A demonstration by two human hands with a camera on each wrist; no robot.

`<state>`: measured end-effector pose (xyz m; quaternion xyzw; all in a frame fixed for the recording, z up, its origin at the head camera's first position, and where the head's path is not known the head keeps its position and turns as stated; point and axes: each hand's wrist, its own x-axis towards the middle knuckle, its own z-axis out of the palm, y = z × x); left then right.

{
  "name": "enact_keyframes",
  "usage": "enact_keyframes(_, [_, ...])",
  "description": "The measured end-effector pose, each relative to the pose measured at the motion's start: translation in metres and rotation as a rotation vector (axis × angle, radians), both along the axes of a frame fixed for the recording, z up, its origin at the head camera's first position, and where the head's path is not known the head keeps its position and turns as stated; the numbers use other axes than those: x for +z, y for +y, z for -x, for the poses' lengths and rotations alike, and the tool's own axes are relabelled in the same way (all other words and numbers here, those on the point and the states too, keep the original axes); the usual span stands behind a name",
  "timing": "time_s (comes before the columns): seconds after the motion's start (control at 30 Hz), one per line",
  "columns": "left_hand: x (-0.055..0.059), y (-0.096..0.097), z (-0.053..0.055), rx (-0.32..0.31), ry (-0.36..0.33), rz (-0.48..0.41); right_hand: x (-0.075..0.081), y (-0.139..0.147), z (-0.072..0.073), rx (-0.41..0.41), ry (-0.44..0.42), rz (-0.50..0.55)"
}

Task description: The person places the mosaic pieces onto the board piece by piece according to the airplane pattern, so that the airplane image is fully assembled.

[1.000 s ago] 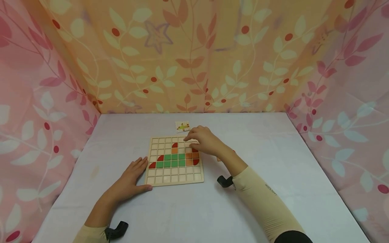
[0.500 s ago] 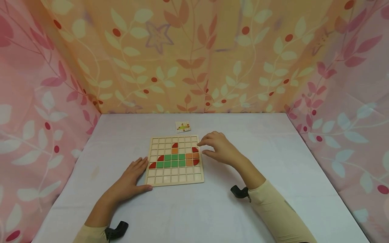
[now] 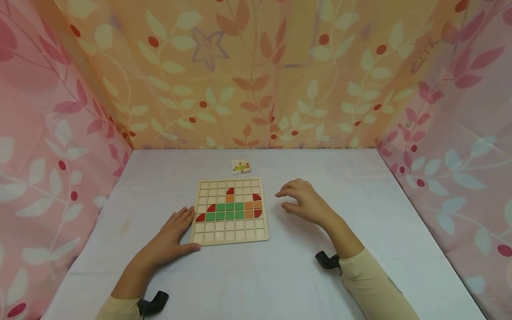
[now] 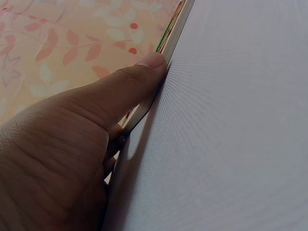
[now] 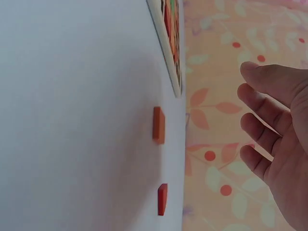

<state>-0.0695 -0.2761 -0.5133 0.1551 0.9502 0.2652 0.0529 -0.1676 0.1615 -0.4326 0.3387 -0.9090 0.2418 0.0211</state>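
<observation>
A wooden grid board [image 3: 230,235] lies on the white table. Set into its cells are several green squares [image 3: 230,211], orange squares [image 3: 249,210] and red quarter-round pieces [image 3: 211,208]. My left hand [image 3: 172,238] rests at the board's near left corner, straight fingers along the left side and thumb against the front edge. To the right of the board my right hand [image 3: 306,204] hovers over the table, fingers loosely bent and nothing between them. Below it, in the right wrist view, lie an orange block [image 5: 158,125] and a red block [image 5: 162,199]; the hand hides them from the head view.
A small pattern card [image 3: 240,167] lies just beyond the board's far edge. Flowered cloth [image 3: 256,89] hangs behind the table and along both sides. A black wrist mount [image 3: 327,260] sticks out from the right sleeve, another [image 3: 154,303] from the left.
My right hand has drawn back from over the board to the right, uncovering the board's upper right cells and a red quarter-round piece there. My left hand stays in place.
</observation>
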Motion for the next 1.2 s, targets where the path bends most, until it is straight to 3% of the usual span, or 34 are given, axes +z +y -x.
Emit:
enact_keyframes(0.33, [0.001,0.001,0.0,0.01,-0.01,0.008,-0.013,0.014,0.004,-0.04,-0.048,0.03])
enact_keyframes(0.67, [0.002,0.001,0.0,0.004,-0.005,0.0,-0.029,0.029,0.008,-0.077,-0.054,-0.009])
enact_keyframes(1.2, [0.001,0.0,0.0,0.004,-0.015,0.006,-0.052,0.037,0.012,-0.041,-0.045,-0.041])
